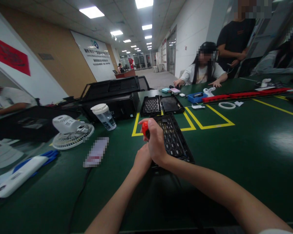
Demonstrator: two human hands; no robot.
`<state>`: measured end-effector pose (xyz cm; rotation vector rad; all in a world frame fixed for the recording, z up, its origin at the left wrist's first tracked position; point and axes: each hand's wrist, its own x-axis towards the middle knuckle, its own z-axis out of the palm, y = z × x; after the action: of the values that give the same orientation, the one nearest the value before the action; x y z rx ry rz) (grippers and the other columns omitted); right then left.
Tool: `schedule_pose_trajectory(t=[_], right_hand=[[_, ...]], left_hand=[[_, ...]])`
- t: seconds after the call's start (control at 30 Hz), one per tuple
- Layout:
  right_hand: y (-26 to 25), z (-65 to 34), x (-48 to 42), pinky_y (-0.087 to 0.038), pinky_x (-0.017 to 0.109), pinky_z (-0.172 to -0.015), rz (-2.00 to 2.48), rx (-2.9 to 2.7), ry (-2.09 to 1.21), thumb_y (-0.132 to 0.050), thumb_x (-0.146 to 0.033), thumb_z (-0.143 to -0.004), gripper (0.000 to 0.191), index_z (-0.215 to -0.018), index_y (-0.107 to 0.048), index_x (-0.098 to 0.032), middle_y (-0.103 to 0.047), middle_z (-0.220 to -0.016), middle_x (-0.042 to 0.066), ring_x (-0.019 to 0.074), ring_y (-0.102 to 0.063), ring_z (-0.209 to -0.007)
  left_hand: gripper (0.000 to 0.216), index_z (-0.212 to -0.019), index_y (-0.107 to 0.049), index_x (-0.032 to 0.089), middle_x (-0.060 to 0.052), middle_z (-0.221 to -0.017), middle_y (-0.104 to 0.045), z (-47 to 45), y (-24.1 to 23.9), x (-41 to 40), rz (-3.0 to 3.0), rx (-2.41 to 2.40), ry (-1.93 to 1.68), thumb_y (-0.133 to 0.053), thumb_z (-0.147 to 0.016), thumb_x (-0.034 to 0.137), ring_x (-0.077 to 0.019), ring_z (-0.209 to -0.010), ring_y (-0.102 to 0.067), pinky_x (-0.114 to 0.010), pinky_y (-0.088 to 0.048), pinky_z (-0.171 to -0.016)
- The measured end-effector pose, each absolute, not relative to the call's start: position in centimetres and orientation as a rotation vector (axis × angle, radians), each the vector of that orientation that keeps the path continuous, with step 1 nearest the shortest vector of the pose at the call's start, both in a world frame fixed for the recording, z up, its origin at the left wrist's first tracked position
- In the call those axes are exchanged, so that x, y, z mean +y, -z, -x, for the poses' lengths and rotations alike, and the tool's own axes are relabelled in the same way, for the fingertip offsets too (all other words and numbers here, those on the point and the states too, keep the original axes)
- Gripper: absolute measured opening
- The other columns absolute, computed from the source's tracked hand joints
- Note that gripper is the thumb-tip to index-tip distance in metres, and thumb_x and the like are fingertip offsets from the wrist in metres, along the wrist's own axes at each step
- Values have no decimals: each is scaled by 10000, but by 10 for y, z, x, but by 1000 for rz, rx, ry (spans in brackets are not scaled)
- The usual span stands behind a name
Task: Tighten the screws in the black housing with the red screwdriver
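Note:
My right hand point(156, 143) is closed around a screwdriver point(145, 127) with a red, rounded handle end pointing up. Its shaft and tip are hidden by the hand. My left hand point(143, 155) lies low beside the right one, at the left edge of a black case point(182, 143); its fingers are mostly hidden behind my right hand. Rows of dark oval cells with small pale marks fill this case, which lies flat on the green table right under my hands.
Behind it lies another open black case point(151, 105). Left of them are a lidded plastic cup point(104, 117), a white fan point(73, 133), a phone-like object point(97, 152) on a cable and a large black box point(112, 105). A blue tray point(197, 97) and tape roll point(227, 105) lie right. Several people are nearby.

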<state>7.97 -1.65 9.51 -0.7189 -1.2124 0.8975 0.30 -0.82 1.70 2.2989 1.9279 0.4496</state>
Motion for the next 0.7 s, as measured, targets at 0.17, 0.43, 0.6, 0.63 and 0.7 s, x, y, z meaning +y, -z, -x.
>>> schedule_pose_trajectory(t=[0.17,0.43,0.6,0.63,0.7], right_hand=[[-95,-96,-3,-363,179,-482,508,-1241,-1170,-305,-379,-884,319,-871,-547,-171,-488,-682,-5,74,-443,-527],[-101,-129,31,-455,238,-568,129,-1500,-1802,-439,-341,-833,223,-923,-509,-150,-550,-810,30,108,-563,-601],[-106,-123,49,-468,337,-683,-188,-1635,-1960,-558,-357,-732,276,-855,-490,-120,-576,-865,73,178,-600,-740],[-106,-119,51,-464,366,-700,-262,-1651,-2013,-577,-371,-703,294,-826,-483,-121,-580,-874,83,200,-602,-766],[-107,-110,56,-459,413,-712,-387,-1650,-2106,-589,-396,-662,313,-761,-453,-132,-588,-877,95,237,-603,-796]], left_hand=[[290,-1065,-478,142,-79,-898,-598,-2,-10,-5,-2404,1848,-390,-269,-872,196,-163,-776,-573,-244,-415,-665],[274,-1007,-492,142,-87,-870,-600,-3,-4,-1,-2389,1932,-378,-271,-845,130,-162,-752,-585,-243,-418,-645],[285,-1043,-484,161,-82,-945,-601,-2,-3,-1,-2344,1907,-423,-287,-838,135,-157,-834,-582,-235,-425,-717],[297,-1073,-473,163,-82,-969,-599,-2,-3,-1,-2327,1917,-422,-291,-839,143,-158,-855,-580,-238,-427,-731],[328,-1127,-450,162,-88,-1021,-589,-3,-4,0,-2316,1931,-406,-299,-836,152,-165,-899,-572,-248,-430,-759]])
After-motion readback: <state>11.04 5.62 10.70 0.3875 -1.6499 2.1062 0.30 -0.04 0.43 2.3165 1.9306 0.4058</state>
